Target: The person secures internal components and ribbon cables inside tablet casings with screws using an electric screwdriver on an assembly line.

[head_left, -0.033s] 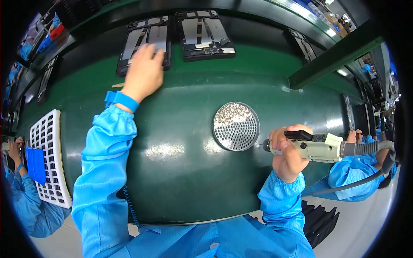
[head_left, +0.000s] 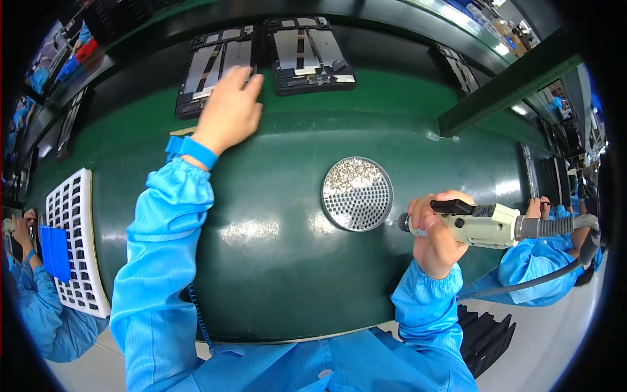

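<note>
My left hand (head_left: 230,111), with a blue band at the wrist, reaches over the lower right side of an opened tablet-like device (head_left: 196,78) with bare inner parts. Its fingers are stretched and slightly apart; whether they touch the device I cannot tell. Just right of it lies a second opened device (head_left: 307,59). In my right hand (head_left: 439,228) I grip a pale electric screwdriver (head_left: 493,225), its tip pointing left. Left of that tip stands a round metal dish (head_left: 358,215) with a grid of holes, small screws (head_left: 356,174) heaped across its far part.
A white gridded tray (head_left: 78,242) with dark pieces and a blue card (head_left: 55,251) stands at the left. A green post (head_left: 509,91) slants in at the right. The screwdriver's cable (head_left: 535,282) trails right. Other people's blue sleeves (head_left: 535,268) show at both sides.
My left hand has shifted slightly to the right across the device's edge. The right hand and screwdriver are nearly still.
</note>
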